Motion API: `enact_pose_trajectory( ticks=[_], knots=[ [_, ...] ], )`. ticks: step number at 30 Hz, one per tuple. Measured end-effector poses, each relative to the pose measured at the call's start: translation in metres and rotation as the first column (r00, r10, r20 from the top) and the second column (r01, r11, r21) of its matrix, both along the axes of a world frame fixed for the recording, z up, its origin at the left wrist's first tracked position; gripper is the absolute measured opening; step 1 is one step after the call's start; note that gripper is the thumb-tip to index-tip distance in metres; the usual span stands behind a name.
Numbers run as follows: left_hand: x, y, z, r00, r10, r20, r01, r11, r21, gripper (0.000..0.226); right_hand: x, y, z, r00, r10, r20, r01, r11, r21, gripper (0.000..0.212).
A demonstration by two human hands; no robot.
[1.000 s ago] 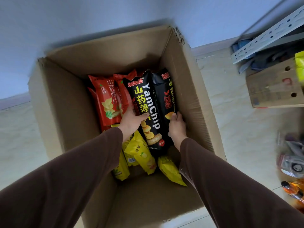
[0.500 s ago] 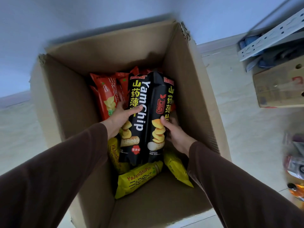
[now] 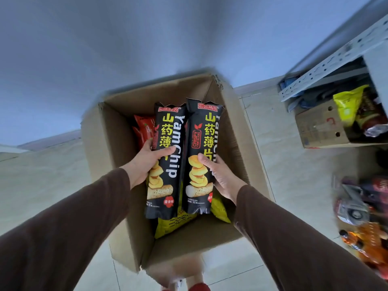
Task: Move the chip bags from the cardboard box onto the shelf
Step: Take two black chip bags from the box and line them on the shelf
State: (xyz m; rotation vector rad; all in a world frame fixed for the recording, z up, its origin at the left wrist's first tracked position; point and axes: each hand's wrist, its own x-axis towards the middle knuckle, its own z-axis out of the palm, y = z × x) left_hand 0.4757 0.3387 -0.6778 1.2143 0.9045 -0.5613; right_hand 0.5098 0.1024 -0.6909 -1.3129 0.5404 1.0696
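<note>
Two tall black yam chip bags are held upright, side by side, above the open cardboard box. My left hand grips the left black bag around its middle. My right hand grips the right black bag the same way. Inside the box, red chip bags stand at the far left and yellow chip bags lie on the bottom, partly hidden by the black ones. The white metal shelf rises at the upper right.
A smaller cardboard box with yellow and dark snack packs sits under the shelf at right. More wrapped goods and orange bottles lie on the tiled floor at the right edge. A blue-grey wall stands behind the box.
Both hands have lifted the two black bags up out of the box, from resting among the other bags to well above them. The view has tilted up and back.
</note>
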Motion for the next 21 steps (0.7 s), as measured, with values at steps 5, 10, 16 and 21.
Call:
enact_pose_trajectory(
  ticks=[5, 10, 16, 21],
  knots=[
    [0.007, -0.003, 0.105, 0.995, -0.008, 0.099, 0.005, 0.999, 0.031, 0.079, 0.012, -0.011, 0.101, 0.994, -0.007, 0.111, 0.004, 1.000, 0.023, 0.080],
    [0.024, -0.018, 0.243, 0.973, -0.065, 0.222, 0.050, 0.996, 0.072, 0.074, 0.023, -0.038, 0.234, 0.955, -0.016, 0.296, 0.005, 0.999, 0.039, 0.057],
    [0.037, -0.067, 0.413, 0.875, -0.230, 0.427, 0.188, 0.972, 0.140, 0.057, 0.021, -0.095, 0.399, 0.872, -0.120, 0.474, 0.156, 0.987, -0.038, 0.087],
    [0.033, -0.118, 0.535, 0.730, -0.384, 0.565, 0.307, 0.923, 0.231, 0.064, -0.020, -0.158, 0.533, 0.743, -0.240, 0.625, 0.314, 0.949, -0.009, 0.073]
  ],
)
